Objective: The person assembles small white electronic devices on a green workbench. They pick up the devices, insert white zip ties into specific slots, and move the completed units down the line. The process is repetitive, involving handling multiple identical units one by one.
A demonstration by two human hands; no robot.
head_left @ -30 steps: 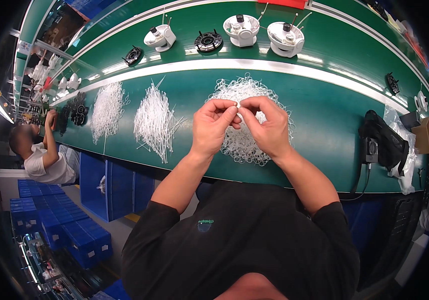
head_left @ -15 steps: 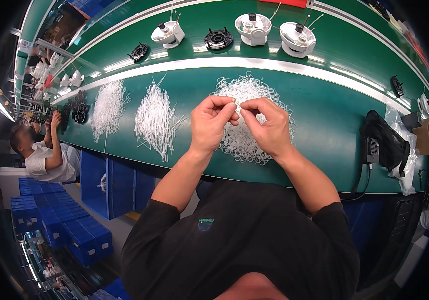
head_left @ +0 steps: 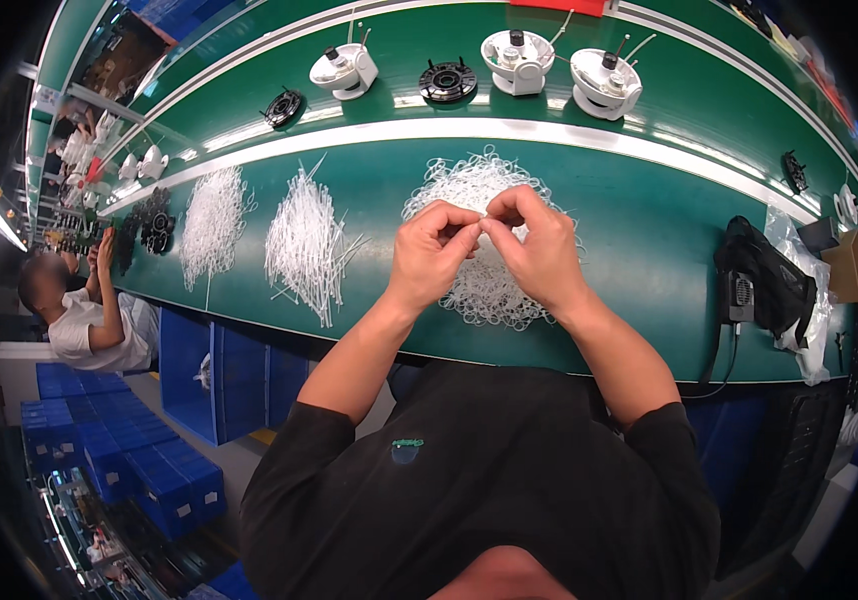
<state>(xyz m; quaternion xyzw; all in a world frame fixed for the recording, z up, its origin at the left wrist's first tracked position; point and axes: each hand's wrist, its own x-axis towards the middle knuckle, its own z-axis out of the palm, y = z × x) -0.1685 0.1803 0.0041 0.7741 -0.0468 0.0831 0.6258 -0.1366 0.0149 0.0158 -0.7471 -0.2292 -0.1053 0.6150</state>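
Over the pile of looped white cable ties (head_left: 497, 300), both my hands meet fingertip to fingertip. My left hand (head_left: 429, 260) is closed in a pinch, thumb against forefinger. Thumb and forefinger of my right hand (head_left: 545, 258) pinch from the other side, touching the left fingertips. Between them is a small bit of white, seemingly a cable tie; the fingers hide most of it. A pile of straight white cable ties (head_left: 305, 240) lies left of my left hand. Farther left lies another pile of thin white ties (head_left: 213, 225).
White rounded housings (head_left: 604, 85) and black ring-shaped parts (head_left: 447, 82) stand on the green conveyor beyond a white rail. A black bag (head_left: 769, 285) and clear plastic lie at the right. Blue bins (head_left: 189, 375) stand lower left; a co-worker (head_left: 104, 325) sits at the left.
My fingertips have drawn closer together, hiding more of the white piece. My left hand has shifted slightly down. The co-worker's raised hands have moved a little.
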